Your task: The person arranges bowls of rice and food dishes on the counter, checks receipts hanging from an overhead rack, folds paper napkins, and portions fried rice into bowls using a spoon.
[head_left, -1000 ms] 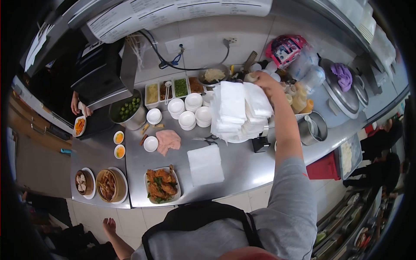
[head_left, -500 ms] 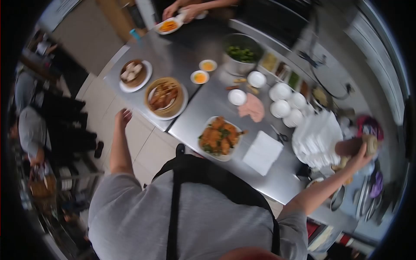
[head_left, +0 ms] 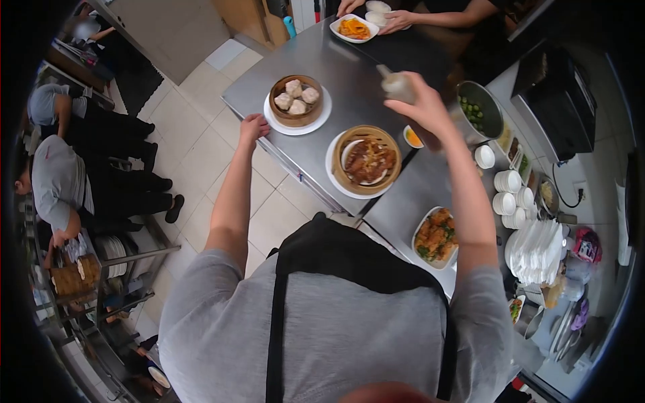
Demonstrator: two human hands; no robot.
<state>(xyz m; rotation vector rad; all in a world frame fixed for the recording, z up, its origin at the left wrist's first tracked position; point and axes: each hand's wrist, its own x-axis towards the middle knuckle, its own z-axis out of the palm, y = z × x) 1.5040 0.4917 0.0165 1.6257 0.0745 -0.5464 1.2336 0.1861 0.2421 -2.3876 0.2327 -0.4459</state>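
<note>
Nozzle-topped bottle (head_left: pixel 396 87), blurred, hangs above the steel bench (head_left: pixel 250 86) at 1 o'clock of the view, tilted, its pale tip aimed between 10 and 11. That bench spreads from about 11 o'clock round to 4. A metal pot (head_left: pixel 463 129) of round green pieces stands on it at 2. Close to the centre, between 1 and 2, a bamboo steamer (head_left: pixel 395 153) of brown food rests on a white plate (head_left: pixel 330 164). Between 11 and 12, a smaller steamer (head_left: pixel 295 121) with four pale dumplings sits on a plate of its own. Fried food fills a white dish (head_left: pixel 440 264) between 3 and 4, beside the person's right forearm. At 12, a co-worker's hands are near a dish of orange food (head_left: pixel 354 29). The right hand (head_left: pixel 424 101) is wrapped around the bottle. Between 10 and 11, the left hand (head_left: pixel 254 127) is at the bench edge, just beside the smaller steamer's plate, fingers loosely curled; whether it holds anything cannot be told. Smallest, a cup of orange filling (head_left: pixel 413 138) stands at 2, near the larger steamer.
</note>
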